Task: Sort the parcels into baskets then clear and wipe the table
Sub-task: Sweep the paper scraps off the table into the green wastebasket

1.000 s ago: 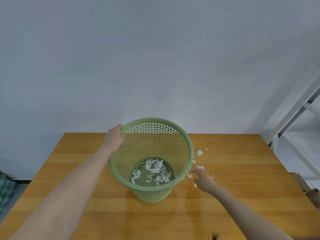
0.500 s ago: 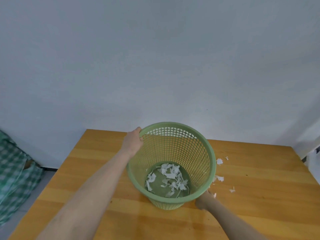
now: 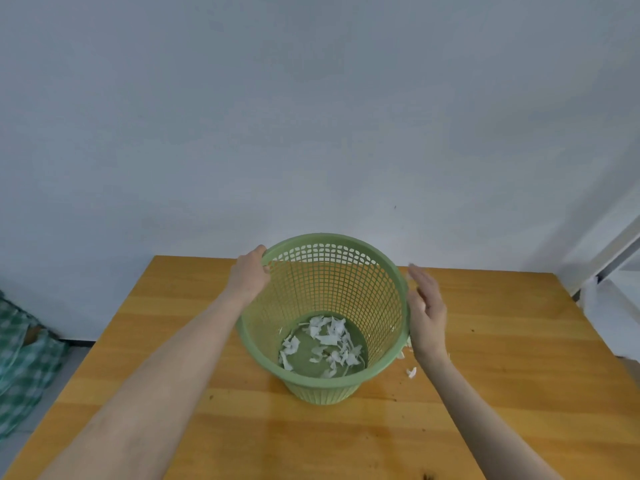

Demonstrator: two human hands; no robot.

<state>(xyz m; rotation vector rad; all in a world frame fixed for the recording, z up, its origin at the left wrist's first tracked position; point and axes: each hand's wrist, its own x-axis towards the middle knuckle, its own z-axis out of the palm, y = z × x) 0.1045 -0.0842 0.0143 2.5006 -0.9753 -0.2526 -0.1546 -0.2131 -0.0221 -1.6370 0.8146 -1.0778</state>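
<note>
A green mesh basket point(image 3: 346, 271) stands on the wooden table point(image 3: 502, 341), with several white paper scraps point(image 3: 325, 341) lying in its bottom. My left hand point(image 3: 247, 277) grips the basket's far-left rim. My right hand point(image 3: 427, 311) is raised beside the basket's right rim, fingers straight, palm toward the basket wall, holding nothing. A few white scraps point(image 3: 411, 371) lie on the table just below that hand, partly hidden by it and by the basket.
A white wall rises behind the table. A green checked cloth point(image 3: 20, 362) sits off the table's left side. A white frame point(image 3: 609, 251) stands at the far right.
My right hand has risen from low beside the basket's base to the right rim, fingers now straight. The view has shifted; my left hand keeps its grip on the rim.
</note>
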